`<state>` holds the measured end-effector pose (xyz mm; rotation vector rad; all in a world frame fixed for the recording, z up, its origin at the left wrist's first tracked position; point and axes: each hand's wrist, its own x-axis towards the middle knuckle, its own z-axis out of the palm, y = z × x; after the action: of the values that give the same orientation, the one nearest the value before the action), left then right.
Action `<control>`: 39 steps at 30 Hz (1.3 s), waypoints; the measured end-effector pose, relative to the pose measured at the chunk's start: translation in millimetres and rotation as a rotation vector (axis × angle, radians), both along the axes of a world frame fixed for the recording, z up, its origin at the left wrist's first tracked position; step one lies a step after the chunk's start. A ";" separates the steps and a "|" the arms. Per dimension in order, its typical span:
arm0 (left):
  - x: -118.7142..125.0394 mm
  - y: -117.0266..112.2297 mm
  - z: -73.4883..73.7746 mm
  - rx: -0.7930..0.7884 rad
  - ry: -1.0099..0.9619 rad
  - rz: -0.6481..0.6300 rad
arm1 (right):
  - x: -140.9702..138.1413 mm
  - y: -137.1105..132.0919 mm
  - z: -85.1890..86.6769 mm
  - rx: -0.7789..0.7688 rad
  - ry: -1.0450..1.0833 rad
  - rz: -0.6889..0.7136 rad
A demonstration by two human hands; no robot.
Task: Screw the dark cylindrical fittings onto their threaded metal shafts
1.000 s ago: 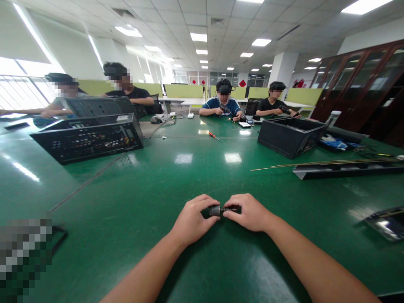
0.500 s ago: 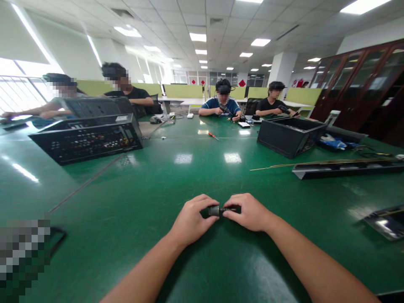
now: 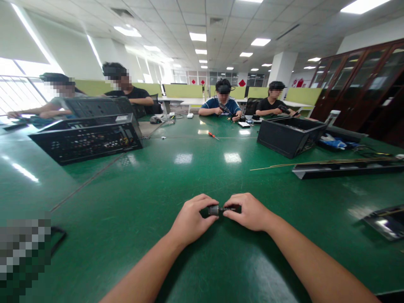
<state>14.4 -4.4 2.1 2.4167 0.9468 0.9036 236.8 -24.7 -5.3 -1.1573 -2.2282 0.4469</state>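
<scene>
My left hand and my right hand meet low over the green table, fingers closed. Between them they pinch a small dark cylindrical part with a silvery collar at its left end. The left fingers grip the collar end, the right fingers grip the thin dark end. Most of the part is hidden by the fingertips.
A black open equipment chassis lies at the left, a black box at the right. A long black rail with thin brass rods lies far right. A red-handled screwdriver lies mid-table. Several people sit working at the far side.
</scene>
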 end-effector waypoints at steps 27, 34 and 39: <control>-0.6 0.3 -0.5 0.004 0.001 0.009 | 1.3 -0.8 2.3 -0.025 -0.012 -0.007; -0.4 0.9 0.2 0.025 -0.008 -0.001 | 2.2 0.2 2.3 -0.030 -0.014 -0.012; -0.3 0.3 1.2 0.006 0.004 0.011 | 2.1 -0.1 2.1 -0.036 -0.009 -0.009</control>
<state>14.1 -4.0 3.3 2.4218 0.9606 0.9072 238.9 -24.8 -3.2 -1.1892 -2.2305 0.4812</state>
